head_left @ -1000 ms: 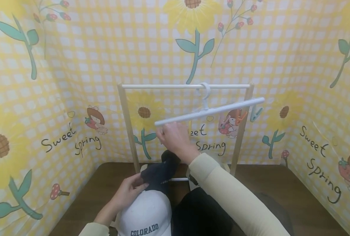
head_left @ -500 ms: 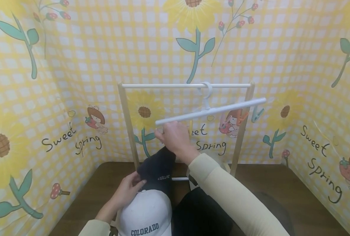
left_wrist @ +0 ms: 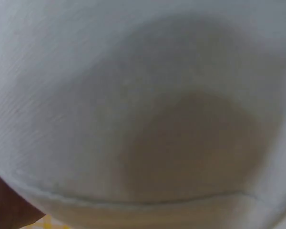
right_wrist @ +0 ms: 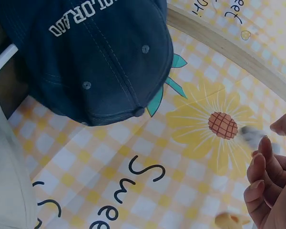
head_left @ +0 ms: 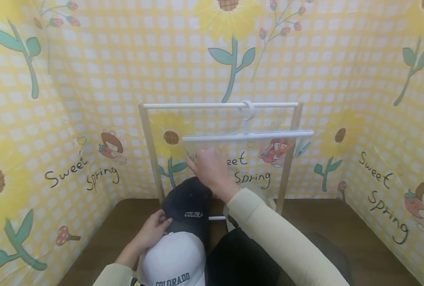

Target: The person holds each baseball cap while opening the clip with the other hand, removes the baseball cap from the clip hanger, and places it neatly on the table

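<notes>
My left hand (head_left: 151, 234) pinches the left edge of a navy baseball cap (head_left: 184, 204) with white lettering, its crown upright. Above the cap, my right hand (head_left: 212, 169) hovers under the left end of a white hanger (head_left: 219, 137). In the right wrist view the right hand (right_wrist: 276, 176) has loosely bent fingers, thumb apart, beside a blurred grey clip (right_wrist: 251, 136); a gap lies between it and the navy cap (right_wrist: 100, 62). A white "COLORADO" cap (head_left: 174, 256) sits in front and fills the left wrist view.
The hanger hooks over the top bar (head_left: 183, 106) of a wooden rack (head_left: 149, 151). Pink, orange (head_left: 287, 149) and teal clips (head_left: 302, 147) dangle from its right part. A black item (head_left: 244, 258) lies right of the white cap on the brown table (head_left: 104, 238).
The hanger has swung from tilted to nearly level as its left end rose away from my right hand. The navy cap has come down from that hand, and its lettering has come into view.
</notes>
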{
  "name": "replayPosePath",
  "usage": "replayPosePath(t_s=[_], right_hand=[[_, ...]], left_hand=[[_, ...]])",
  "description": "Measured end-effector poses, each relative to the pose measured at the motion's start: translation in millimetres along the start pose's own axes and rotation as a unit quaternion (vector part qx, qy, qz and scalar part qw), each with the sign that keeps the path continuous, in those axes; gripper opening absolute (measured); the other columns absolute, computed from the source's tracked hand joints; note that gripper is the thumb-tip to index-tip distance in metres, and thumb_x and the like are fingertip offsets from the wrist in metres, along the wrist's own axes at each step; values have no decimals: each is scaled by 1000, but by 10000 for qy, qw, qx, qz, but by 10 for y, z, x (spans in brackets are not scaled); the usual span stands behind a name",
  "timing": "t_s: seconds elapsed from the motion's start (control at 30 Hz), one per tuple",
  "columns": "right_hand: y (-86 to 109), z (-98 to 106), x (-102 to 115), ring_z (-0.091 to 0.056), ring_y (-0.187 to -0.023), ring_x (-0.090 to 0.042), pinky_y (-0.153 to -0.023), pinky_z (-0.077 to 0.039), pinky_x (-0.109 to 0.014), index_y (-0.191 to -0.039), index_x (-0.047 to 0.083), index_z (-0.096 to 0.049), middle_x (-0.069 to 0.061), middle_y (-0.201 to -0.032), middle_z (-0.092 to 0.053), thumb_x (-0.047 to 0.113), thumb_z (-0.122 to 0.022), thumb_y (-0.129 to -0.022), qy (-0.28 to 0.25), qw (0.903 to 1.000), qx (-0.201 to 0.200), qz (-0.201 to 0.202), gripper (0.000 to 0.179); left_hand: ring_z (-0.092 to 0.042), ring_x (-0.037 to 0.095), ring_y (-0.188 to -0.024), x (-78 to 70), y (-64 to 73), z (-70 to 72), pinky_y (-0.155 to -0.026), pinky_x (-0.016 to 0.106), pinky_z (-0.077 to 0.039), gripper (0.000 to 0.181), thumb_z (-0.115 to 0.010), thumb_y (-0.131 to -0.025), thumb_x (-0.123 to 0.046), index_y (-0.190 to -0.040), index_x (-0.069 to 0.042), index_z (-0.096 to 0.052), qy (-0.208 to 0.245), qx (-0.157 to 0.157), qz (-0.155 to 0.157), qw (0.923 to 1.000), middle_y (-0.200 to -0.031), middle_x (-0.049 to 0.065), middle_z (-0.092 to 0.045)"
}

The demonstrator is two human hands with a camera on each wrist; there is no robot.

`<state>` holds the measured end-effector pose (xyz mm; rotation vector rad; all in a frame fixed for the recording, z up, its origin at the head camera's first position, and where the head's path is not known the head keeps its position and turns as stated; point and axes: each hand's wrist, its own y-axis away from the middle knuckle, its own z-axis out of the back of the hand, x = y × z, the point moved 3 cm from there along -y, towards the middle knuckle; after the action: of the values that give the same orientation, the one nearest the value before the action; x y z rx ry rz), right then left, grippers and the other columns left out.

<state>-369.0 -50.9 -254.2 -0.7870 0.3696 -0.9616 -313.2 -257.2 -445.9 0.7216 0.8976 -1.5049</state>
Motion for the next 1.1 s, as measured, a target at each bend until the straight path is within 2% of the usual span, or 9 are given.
replayPosePath(t_s=[0.1,0.23,0.37,0.47,0.67,0.77,0.93,1.03,1.1], right_hand=[[38,28,-9,-36,-43,-12,-40,-27,-25,-59,18,-46,5,-49,-41,38,-62,-99,-44,10000,53,20,47],[117,99,-15,-35,-43,-12,-41,-26,-24,-59,18,-45,5,-49,-40,35,-60,-99,-80,9998,59,194,46],[239,176,-39,-35,-43,-11,-40,-25,-23,-60,19,-45,6,-51,-39,32,-61,-98,-302,9986,209,377,44],[345,203,-86,-35,-43,-8,-41,-26,-22,-62,20,-49,8,-50,-38,27,-63,-96,-651,9948,595,517,38],[589,206,-284,-42,-48,-5,-46,-35,-21,-71,21,-63,12,-54,-48,25,-64,-95,-858,9835,1432,691,24],[740,265,-427,-48,-56,-5,-50,-41,-22,-78,23,-69,14,-63,-56,26,-66,-95,-765,9786,1800,635,18],[1058,446,-792,-60,-76,-9,-62,-50,-27,-94,20,-73,9,-88,-65,26,-66,-98,-823,9705,2185,603,9],[1289,559,-1108,-67,-90,-13,-72,-55,-31,-109,16,-73,3,-106,-67,26,-64,-101,-982,9632,2440,557,15],[1442,655,-1319,-65,-91,-13,-75,-55,-33,-115,14,-71,2,-109,-64,26,-63,-103,-1108,9568,2653,440,19]], left_hand=[[-70,26,-88,18,-30,1,-75,39,-58,23,-58,-103,-9,-118,9,-56,-187,-103,27,9998,-112,24,-69],[-68,40,-104,29,-64,15,-90,53,-54,40,-59,-102,-10,-131,17,-52,-638,-318,-13,9975,-118,33,-66],[-71,39,-99,30,-71,36,-95,57,-51,42,-60,-100,-12,-129,19,-53,-875,-417,123,9952,-113,32,-68],[-72,35,-94,27,-62,51,-94,56,-52,46,-60,-101,-13,-131,19,-51,-783,-249,300,9962,-114,32,-68],[-56,51,-124,24,-37,93,-103,61,-44,50,-53,-105,-22,-137,16,-50,-787,170,565,9951,-132,35,-58],[-55,50,-126,23,-1,135,-103,62,-44,47,-51,-107,-23,-138,12,-52,-762,220,576,9952,-133,32,-60],[-59,43,-124,-5,101,215,-104,60,-45,44,-51,-108,-25,-139,6,-55,-333,548,253,9976,-135,25,-62],[-56,41,-129,-67,190,288,-104,59,-46,44,-51,-109,-29,-140,2,-57,-91,780,-71,9969,-139,22,-60],[-54,41,-132,-127,250,362,-105,59,-45,44,-50,-109,-33,-139,-1,-58,-113,782,-312,9964,-140,19,-60]])
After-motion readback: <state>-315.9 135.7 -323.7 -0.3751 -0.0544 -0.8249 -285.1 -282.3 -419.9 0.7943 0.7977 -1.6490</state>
